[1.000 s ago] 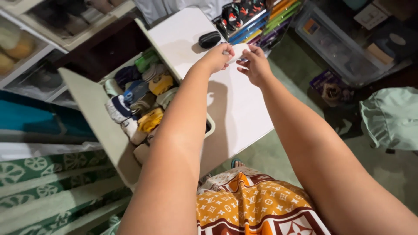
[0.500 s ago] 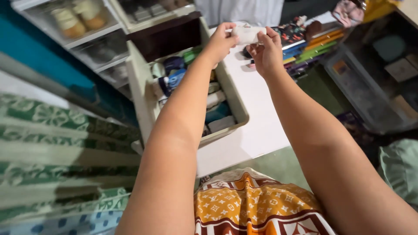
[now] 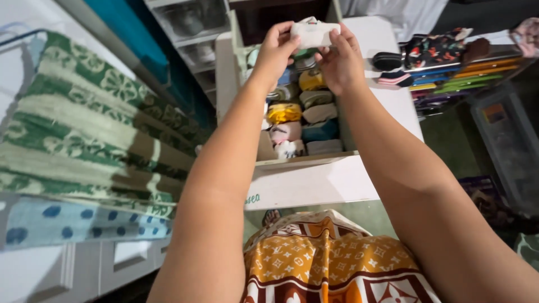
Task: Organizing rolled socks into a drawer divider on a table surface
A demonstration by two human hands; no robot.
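Both hands, left hand and right hand, grip white bundle, probably socks, above drawer.

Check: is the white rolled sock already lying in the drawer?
No, both hands, left hand and right hand, hold the white rolled sock above the open drawer.

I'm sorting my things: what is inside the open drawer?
The open drawer holds rows of rolled socks, yellow, white, blue and grey. The left hand, right hand and white bundle cover its far end.
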